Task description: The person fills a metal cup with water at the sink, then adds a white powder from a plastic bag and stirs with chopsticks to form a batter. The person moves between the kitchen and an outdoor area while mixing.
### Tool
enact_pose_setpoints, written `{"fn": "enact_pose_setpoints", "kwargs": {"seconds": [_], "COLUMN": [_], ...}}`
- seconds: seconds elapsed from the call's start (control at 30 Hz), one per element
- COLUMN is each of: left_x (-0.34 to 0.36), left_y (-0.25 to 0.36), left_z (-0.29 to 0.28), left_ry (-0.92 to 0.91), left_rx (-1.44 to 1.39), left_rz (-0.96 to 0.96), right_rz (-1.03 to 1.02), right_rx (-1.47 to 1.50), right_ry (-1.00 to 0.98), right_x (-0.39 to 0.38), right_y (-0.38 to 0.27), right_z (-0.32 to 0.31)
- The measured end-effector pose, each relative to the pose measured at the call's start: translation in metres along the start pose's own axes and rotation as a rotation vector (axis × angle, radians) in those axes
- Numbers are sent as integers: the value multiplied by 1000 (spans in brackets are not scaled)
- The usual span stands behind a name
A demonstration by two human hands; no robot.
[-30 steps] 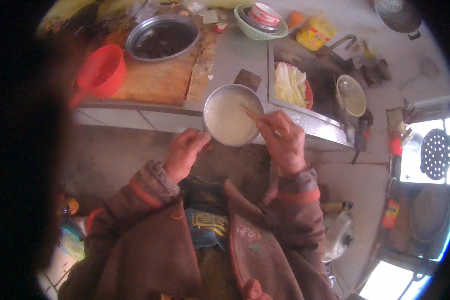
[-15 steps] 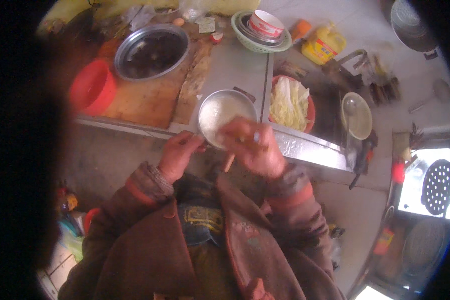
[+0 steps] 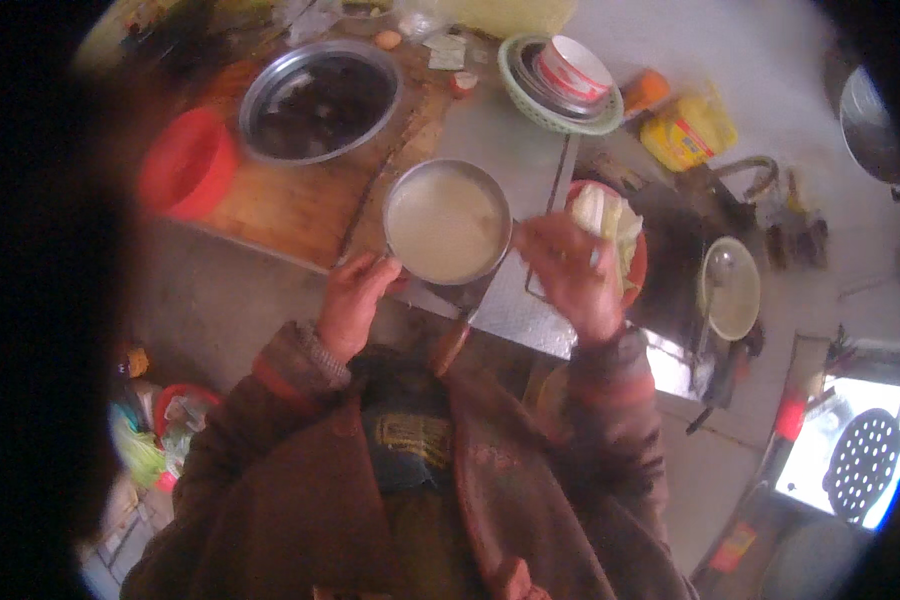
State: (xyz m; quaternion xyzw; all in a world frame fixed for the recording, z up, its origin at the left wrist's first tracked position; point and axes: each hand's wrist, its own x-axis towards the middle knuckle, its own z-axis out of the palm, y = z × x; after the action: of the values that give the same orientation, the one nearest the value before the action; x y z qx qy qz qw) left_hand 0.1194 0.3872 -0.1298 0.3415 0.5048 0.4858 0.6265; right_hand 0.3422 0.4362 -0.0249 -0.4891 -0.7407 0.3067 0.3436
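A round metal pan (image 3: 446, 222) with pale, cloudy contents is in front of me at the counter's near edge. Its brown handle (image 3: 452, 346) points down toward my body. My left hand (image 3: 355, 305) is closed at the pan's lower left rim, thumb and fingers pinched against it. Beside the right rim is my right hand (image 3: 577, 275), its fingers smeared by motion. Whether they touch the rim I cannot tell. Just behind that hand, a reddish bowl (image 3: 637, 270) of pale cabbage leaves (image 3: 610, 222) is partly covered.
A wide metal basin (image 3: 320, 103) with dark contents and a red plastic basin (image 3: 188, 165) stand on a wooden board at left. Stacked bowls in a green colander (image 3: 530, 100) are at the back, near a yellow jug (image 3: 688, 132). A pale oval bowl (image 3: 730, 290) stands right.
My right hand has moved from over the pan out to its right side, uncovering the contents. My left hand stays by the rim. The whole view has shifted slightly.
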Motion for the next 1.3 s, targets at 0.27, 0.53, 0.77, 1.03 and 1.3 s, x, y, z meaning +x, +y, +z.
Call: {"fn": "enact_pose_setpoints", "kwargs": {"seconds": [0.27,0.53,0.77,1.03,1.3], "left_x": [5,10,11,9,15], "left_y": [-5,-9,-2,-7,-10], "left_z": [3,4,4,-4,-8], "left_ry": [20,12,14,-21,-32], "left_rx": [-89,-23,-57,-17,8], "left_rz": [-50,-4,-8,-31,-48], "right_rz": [102,-80,-85,32,-88], "right_rx": [85,39,224,293,-6], "right_ry": [-1,1,-120,-184,29], "right_x": [2,14,13,7,13], "right_y": [25,13,13,-1,30], "right_z": [17,11,14,22,32]}}
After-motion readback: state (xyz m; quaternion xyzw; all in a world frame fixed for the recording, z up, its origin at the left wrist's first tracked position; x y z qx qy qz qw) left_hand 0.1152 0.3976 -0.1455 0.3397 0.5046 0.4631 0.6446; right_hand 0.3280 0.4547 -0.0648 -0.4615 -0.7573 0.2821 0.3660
